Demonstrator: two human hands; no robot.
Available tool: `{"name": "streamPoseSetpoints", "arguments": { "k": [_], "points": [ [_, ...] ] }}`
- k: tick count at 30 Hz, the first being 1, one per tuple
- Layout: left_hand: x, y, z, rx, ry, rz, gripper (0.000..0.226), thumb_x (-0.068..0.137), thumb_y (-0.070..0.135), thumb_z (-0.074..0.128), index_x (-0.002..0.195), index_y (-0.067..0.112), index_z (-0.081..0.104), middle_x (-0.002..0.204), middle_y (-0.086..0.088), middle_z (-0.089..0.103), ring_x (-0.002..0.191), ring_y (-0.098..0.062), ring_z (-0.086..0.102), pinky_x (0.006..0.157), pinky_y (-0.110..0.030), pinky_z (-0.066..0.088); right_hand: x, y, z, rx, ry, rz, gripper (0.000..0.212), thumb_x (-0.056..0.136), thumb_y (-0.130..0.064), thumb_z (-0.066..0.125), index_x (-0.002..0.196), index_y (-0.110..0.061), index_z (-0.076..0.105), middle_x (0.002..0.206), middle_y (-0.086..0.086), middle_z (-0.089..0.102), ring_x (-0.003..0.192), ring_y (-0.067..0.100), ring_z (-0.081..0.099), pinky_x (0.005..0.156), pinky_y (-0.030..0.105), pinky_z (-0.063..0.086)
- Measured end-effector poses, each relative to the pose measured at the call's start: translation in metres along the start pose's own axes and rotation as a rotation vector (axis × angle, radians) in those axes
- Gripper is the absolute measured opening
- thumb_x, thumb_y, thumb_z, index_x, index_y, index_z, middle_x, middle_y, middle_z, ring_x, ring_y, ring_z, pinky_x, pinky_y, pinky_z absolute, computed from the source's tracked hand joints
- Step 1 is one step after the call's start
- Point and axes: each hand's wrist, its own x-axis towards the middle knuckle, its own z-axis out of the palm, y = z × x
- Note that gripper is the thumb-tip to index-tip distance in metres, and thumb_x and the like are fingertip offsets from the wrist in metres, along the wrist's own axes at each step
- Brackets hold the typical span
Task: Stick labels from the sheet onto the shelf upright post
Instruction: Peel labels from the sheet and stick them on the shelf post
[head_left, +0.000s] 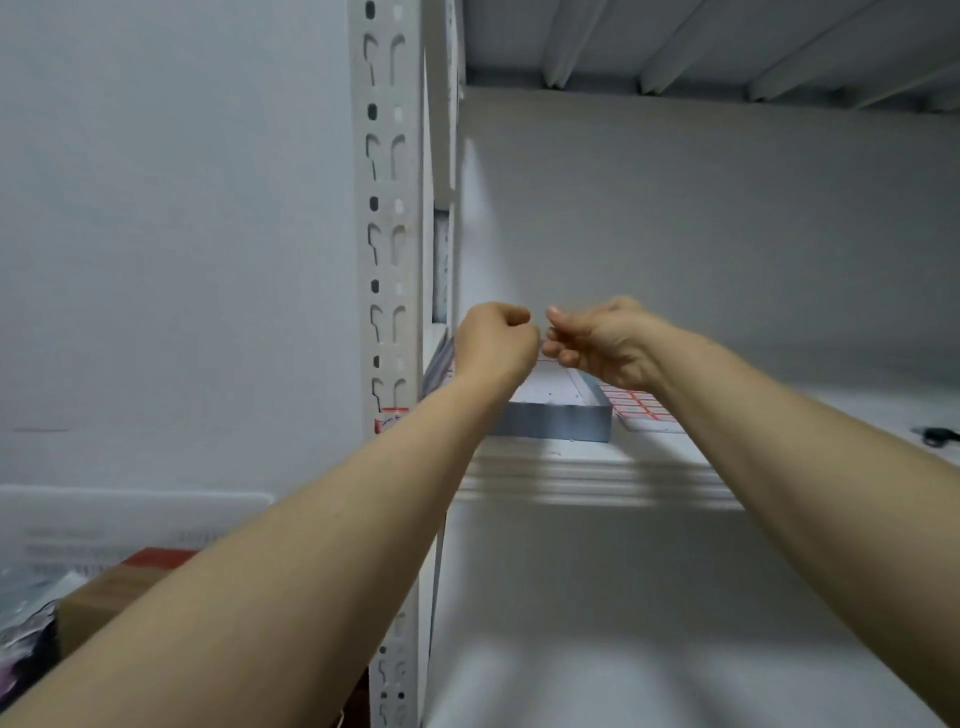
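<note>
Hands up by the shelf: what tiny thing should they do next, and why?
Probably move left to the upright post and press a label on above the stuck label. The left hand and right hand meet fingertip to fingertip, as if pinching one, though it is too small to see.

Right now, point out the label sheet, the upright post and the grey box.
label sheet (641, 407): head view, its red-bordered labels.
upright post (384, 171): head view, slotted front face.
grey box (550, 422): head view, front wall.
</note>
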Motion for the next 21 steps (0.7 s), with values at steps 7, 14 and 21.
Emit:
{"name": "streamPoseSetpoints", "arguments": {
  "k": [7,14,21],
  "points": [
    [0.016,0.0,0.009,-0.241,-0.085,-0.092,0.028,0.081,-0.007,0.062,0.109,-0.004,0.063,0.095,-0.018,0.067,0.094,-0.027,0.067,0.097,-0.038,0.051,0.014,0.002,-0.013,0.14,-0.042,0.081,0.023,0.094,-0.002,0.05,0.073,0.003,0.056,0.051,0.008,0.059,0.045,0.012,0.057,0.043,0.014,0.047],
    [0.019,-0.007,0.012,0.112,-0.013,0.201,0.026,0.084,0.014,0.07,0.109,0.006,0.07,0.102,-0.01,0.072,0.093,-0.022,0.067,0.077,-0.026,0.055,0.02,0.002,-0.017,0.151,-0.073,0.184,0.026,0.098,-0.007,0.041,0.076,-0.004,0.054,0.066,0.006,0.045,0.056,0.01,0.039,0.035,0.014,0.037],
    [0.025,-0.007,0.008,0.51,-0.031,0.485,0.019,0.088,0.009,0.057,0.095,0.008,0.075,0.087,-0.014,0.072,0.084,-0.028,0.065,0.078,-0.038,0.052,0.021,0.005,-0.017,0.098,-0.079,0.268,0.027,0.099,-0.009,0.04,0.074,-0.007,0.051,0.065,0.004,0.041,0.055,0.01,0.035,0.033,0.013,0.03]
  ]
}}
